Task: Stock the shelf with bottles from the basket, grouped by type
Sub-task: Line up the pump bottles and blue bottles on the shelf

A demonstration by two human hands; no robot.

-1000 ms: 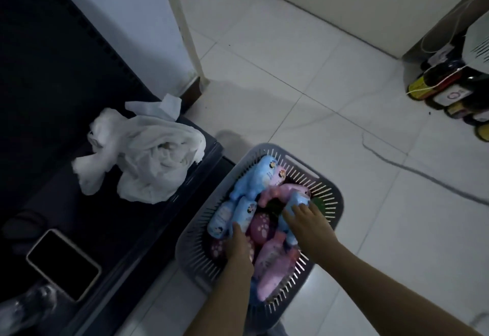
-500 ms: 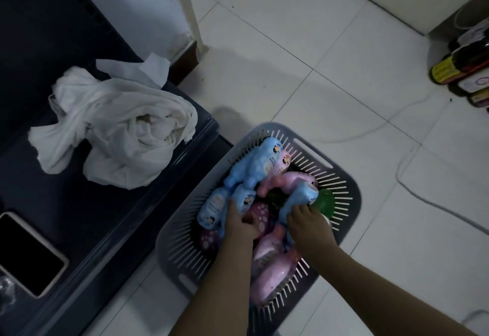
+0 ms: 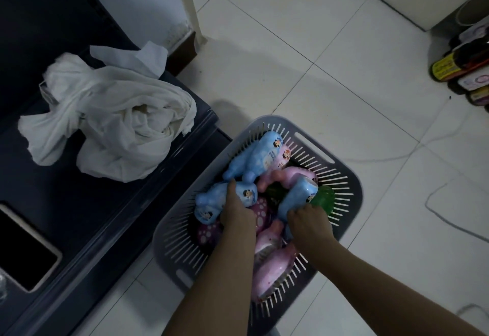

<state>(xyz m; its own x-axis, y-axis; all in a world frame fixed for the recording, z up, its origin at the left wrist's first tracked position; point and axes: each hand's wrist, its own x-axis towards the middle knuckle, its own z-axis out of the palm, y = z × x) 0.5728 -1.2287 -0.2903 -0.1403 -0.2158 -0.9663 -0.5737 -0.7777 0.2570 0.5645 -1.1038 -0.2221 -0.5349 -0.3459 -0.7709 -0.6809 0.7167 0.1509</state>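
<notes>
A grey slotted basket (image 3: 344,176) stands on the tiled floor, filled with several bottles: light blue, pink, purple with paw prints (image 3: 260,210) and a green one (image 3: 324,199). My left hand (image 3: 236,210) grips a light blue bottle (image 3: 211,202) at the basket's left side. My right hand (image 3: 308,220) grips another light blue bottle (image 3: 299,199) near the middle. Pink bottles (image 3: 272,269) lie under my forearms. The dark shelf (image 3: 105,224) runs along the left.
A crumpled white cloth (image 3: 111,123) lies on the shelf top, with a phone (image 3: 23,245) nearer me at the left edge. Dark bottles (image 3: 460,62) stand on the floor at far right. A thin cable (image 3: 436,213) trails over the tiles.
Both hands have closed round light blue bottles in the basket; the left moved up and left onto one. The camera tilted down and closer.
</notes>
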